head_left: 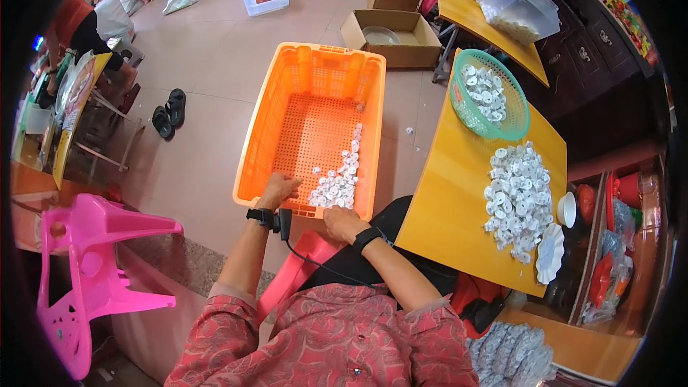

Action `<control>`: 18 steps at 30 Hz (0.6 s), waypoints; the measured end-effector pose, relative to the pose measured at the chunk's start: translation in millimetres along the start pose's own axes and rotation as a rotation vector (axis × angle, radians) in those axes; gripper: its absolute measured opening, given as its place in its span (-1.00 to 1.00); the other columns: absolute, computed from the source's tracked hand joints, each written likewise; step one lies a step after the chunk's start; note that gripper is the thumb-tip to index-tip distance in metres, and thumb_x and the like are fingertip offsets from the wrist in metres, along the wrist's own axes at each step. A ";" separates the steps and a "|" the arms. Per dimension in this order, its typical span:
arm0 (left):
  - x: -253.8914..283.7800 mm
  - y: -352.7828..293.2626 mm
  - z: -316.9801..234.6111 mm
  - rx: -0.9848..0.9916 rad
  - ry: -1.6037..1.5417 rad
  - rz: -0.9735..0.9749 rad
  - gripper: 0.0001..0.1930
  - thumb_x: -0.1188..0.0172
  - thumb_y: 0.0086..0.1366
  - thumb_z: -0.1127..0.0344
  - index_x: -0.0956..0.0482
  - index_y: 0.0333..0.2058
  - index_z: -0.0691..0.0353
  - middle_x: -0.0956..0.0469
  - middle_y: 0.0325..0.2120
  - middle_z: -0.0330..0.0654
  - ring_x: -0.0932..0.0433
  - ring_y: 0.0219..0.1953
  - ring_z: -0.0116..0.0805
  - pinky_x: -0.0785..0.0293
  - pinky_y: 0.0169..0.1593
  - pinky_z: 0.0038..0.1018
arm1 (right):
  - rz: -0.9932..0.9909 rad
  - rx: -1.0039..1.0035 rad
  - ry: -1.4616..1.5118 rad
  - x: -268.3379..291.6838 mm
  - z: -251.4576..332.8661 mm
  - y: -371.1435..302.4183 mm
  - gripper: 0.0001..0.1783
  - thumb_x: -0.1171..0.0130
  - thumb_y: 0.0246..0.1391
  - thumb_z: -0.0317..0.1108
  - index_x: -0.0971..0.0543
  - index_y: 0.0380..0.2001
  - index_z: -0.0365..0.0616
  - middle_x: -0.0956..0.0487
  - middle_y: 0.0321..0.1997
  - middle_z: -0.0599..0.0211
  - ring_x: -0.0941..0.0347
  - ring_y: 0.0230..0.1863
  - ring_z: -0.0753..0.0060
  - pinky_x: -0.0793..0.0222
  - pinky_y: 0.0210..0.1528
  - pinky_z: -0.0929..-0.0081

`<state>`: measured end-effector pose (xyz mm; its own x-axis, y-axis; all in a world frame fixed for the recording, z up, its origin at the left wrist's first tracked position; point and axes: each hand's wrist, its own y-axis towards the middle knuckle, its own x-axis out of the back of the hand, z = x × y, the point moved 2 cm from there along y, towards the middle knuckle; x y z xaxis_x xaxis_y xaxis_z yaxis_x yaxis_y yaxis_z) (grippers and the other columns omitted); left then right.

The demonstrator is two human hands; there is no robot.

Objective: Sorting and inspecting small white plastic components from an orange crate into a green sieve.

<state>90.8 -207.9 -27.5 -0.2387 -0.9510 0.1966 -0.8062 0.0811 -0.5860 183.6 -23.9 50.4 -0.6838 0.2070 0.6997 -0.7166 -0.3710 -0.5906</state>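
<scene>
An orange plastic crate [249,145] with a perforated bottom stands on the floor in front of me. Small white round pieces [337,190] with dark centres lie heaped along its near right part. My left hand [279,190] reaches over the near left edge, fingers pointing right and slightly apart, with nothing visible in them. At the near rim, my right hand [344,224] has its fingers curled over the crate's edge; the fingertips are partly hidden. A dark band with a cabled device sits on my left wrist, and a black band on the right.
To my right, a yellow table [444,222] bears a pile of white pieces [517,197], a green basket [516,125], a small bowl [566,210] and a scalloped dish [550,254]. A pink stool [89,265] stands left. Beyond are black slippers [170,113], cardboard boxes [408,56] and other people.
</scene>
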 end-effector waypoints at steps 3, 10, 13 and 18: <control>23.1 6.8 7.5 0.038 0.005 -0.223 -0.70 -0.34 0.12 0.18 -0.59 -0.36 0.34 -0.57 -0.49 -0.09 -0.57 -0.40 -0.27 -0.50 -0.36 -0.38 | -0.026 0.027 0.043 3.7 3.6 -13.8 -0.73 -0.07 0.06 -0.39 -0.52 -0.20 -0.36 -0.59 -0.15 -0.15 -0.55 -0.09 -0.17 -0.49 -0.07 0.06; 79.8 2.9 30.0 0.251 0.447 -0.892 -0.25 -0.41 0.00 0.18 -0.28 0.16 0.23 -0.08 0.19 0.22 -0.25 0.18 0.24 -0.38 0.04 0.07 | -0.290 0.177 0.018 6.4 8.3 -70.0 -0.71 -0.21 0.04 -0.35 -0.49 -0.24 -0.34 -0.53 -0.21 -0.10 -0.51 -0.16 -0.20 -0.46 -0.15 0.02; 67.6 -5.7 57.2 0.300 0.106 -0.733 -0.04 -0.43 -0.07 0.30 -0.05 0.28 0.18 -0.02 0.18 0.21 -0.29 0.12 0.29 -0.41 0.10 0.01 | -0.327 0.161 0.010 0.4 8.6 -94.8 -0.70 -0.20 0.05 -0.36 -0.45 -0.19 -0.29 -0.50 -0.18 -0.05 -0.45 -0.08 -0.13 -0.39 -0.13 0.05; 64.8 -13.9 40.0 0.082 -0.012 -0.619 -0.04 -0.32 -0.09 0.59 0.00 0.29 0.20 0.02 0.16 0.17 -0.30 0.13 0.25 -0.56 0.06 -0.30 | -0.456 0.259 0.074 -6.3 4.2 -138.5 -0.79 -0.17 0.01 -0.43 -0.45 -0.26 -0.23 -0.42 -0.13 0.07 -0.35 -0.04 0.01 -0.25 0.00 0.18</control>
<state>108.2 -282.6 -38.0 0.2665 -0.8175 0.5105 -0.7488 -0.5091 -0.4244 287.8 22.4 129.5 -0.3256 0.4596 0.8263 -0.8925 -0.4379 -0.1081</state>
